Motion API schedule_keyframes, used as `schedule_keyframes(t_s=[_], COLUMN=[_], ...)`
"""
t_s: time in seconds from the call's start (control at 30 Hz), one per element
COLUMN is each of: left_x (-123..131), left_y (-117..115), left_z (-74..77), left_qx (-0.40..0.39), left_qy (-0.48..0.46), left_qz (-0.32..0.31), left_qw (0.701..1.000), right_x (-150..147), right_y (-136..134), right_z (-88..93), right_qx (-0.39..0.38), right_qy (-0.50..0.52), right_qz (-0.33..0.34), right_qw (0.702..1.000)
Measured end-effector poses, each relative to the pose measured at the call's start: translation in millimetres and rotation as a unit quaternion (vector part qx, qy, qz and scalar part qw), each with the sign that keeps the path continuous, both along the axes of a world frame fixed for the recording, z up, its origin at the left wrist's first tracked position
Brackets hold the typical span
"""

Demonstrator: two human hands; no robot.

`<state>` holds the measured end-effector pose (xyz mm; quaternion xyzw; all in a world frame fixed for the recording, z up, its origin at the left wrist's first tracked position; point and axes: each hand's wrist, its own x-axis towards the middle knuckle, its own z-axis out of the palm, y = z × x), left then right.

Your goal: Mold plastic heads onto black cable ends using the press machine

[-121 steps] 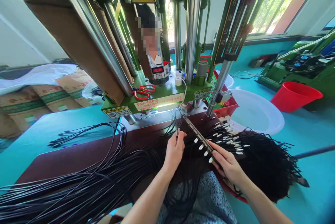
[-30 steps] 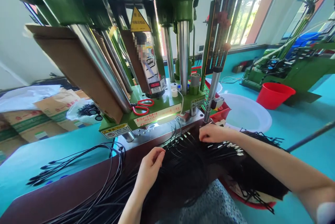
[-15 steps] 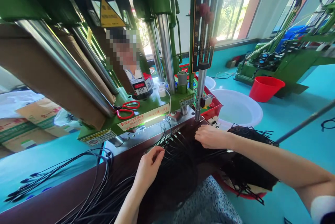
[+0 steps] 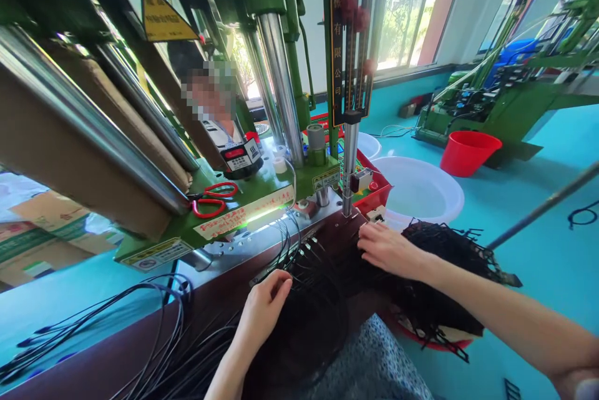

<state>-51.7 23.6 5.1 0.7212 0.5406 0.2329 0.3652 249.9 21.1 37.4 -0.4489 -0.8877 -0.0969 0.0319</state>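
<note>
My left hand [image 4: 266, 303] hovers at the near side of a row of black cables [image 4: 292, 244]. Its thumb and forefinger are pinched together, and whatever lies between them is hidden. The cables run from the front of the green press [image 4: 306, 183] to a dark strip with small metal cable ends [image 4: 309, 245]. To the right, my right hand [image 4: 386, 251] is over the dark table's right end, beside a heap of black moulded pieces [image 4: 442, 244]. Its fingers are bent but somewhat apart, and I see nothing in them.
Red-handled scissors [image 4: 214, 199] lie on the press. More black cables [image 4: 154, 319] hang over the table's left side. A red control box [image 4: 374, 194], a white basin [image 4: 421, 191] and a red bucket [image 4: 470, 153] stand to the right. A person [image 4: 219, 133] is behind the press.
My right hand has shifted slightly right and its fingers have spread a little. My left hand keeps its pinch near the cables. The view has turned slightly right.
</note>
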Motion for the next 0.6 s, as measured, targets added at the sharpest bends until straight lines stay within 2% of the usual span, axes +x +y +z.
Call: schedule_keyframes(t_s=[0.1,0.23,0.33,0.43,0.53,0.6], left_x=[3,5,0,-8,-13,-14], left_y=[1,2,3,8,25,43], left_z=[-1.6,-1.4,3.2,14.3,26.2,28.7], left_qx=[0.000,0.006,0.005,0.004,0.009,0.012], left_qy=[0.003,-0.002,-0.012,-0.032,-0.065,-0.106], left_qz=[-0.009,-0.017,-0.005,0.018,0.032,0.059], left_qw=[1.000,1.000,1.000,0.999,0.997,0.993], right_x=[-14,-14,1,22,40,45], right_y=[-14,-15,-11,-4,7,16], right_z=[-8.2,-11.4,-11.0,-12.8,-8.0,2.5], right_qx=[-0.021,0.011,0.028,0.026,-0.023,-0.059], right_qy=[-0.026,-0.057,-0.066,-0.058,-0.044,-0.003], right_qz=[0.031,0.055,0.049,0.037,0.018,-0.020], right_qw=[0.999,0.997,0.996,0.997,0.999,0.998])
